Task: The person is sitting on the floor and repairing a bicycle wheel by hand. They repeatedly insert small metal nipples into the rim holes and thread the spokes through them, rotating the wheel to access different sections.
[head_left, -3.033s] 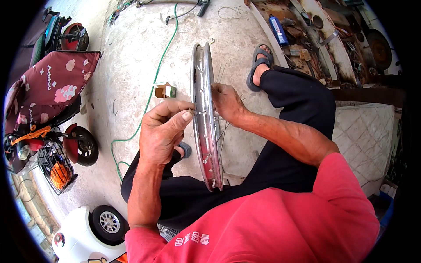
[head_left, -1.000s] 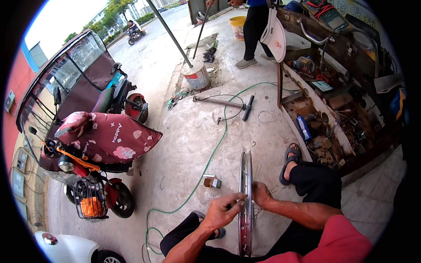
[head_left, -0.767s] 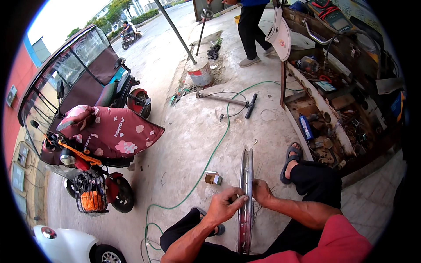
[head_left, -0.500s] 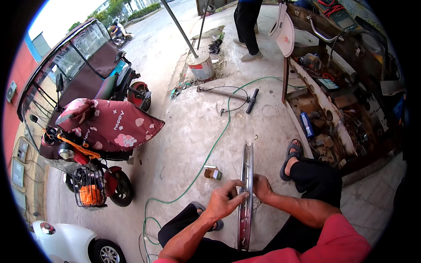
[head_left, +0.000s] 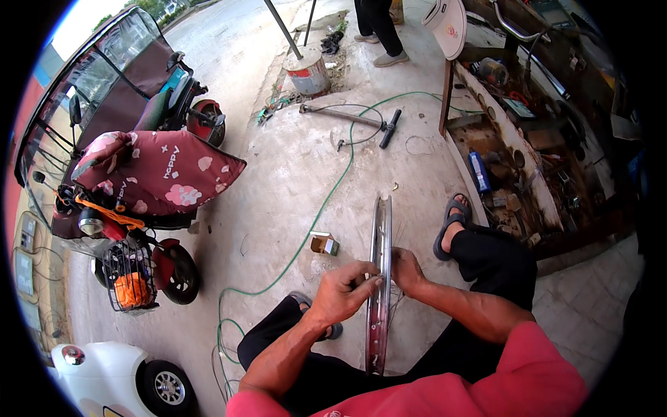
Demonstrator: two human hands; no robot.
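Standing on edge between the person's knees, the bare wheel rim is propped on the concrete so both sides stay reachable. Left hand pinches the rim's near face with curled fingers, steadying it, while the right hand grips the far side among loose spokes. A small open box sits just beside, close enough to grab from, with a green hose snaking past.

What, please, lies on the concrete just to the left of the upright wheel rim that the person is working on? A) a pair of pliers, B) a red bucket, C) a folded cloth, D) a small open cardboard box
D: a small open cardboard box sits on the concrete just left of the wheel rim, beyond the left hand and beside the green hose.
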